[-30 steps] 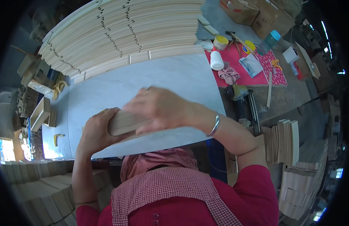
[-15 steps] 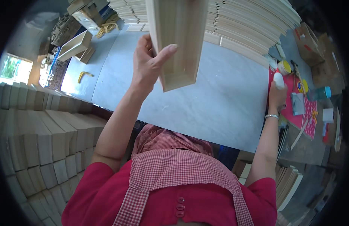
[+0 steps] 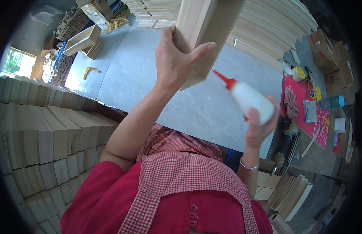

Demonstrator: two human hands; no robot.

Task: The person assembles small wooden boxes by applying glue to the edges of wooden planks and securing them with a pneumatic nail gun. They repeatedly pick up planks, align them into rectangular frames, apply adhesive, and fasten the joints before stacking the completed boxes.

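Note:
My left hand grips the side of a long, pale wooden box, holding it tilted above the table, its near end toward me. The thumb lies over the rim and the fingers pass behind the outer wall. The box's far end runs out of the picture. In my right hand is a white squeeze glue bottle with a red pointed nozzle. That nozzle points up and left toward the box's near end, a little apart from it.
A grey marble-look table lies beneath. Stacked wooden strips line its far side; wooden blocks are piled at left. Two small wooden boxes and a yellow angled tool sit far left. A red cloth with jars and tools is at right.
My right hand has brought the glue bottle from the red cloth leftward over the table, nozzle toward the box. My left hand has shifted right and turned the box.

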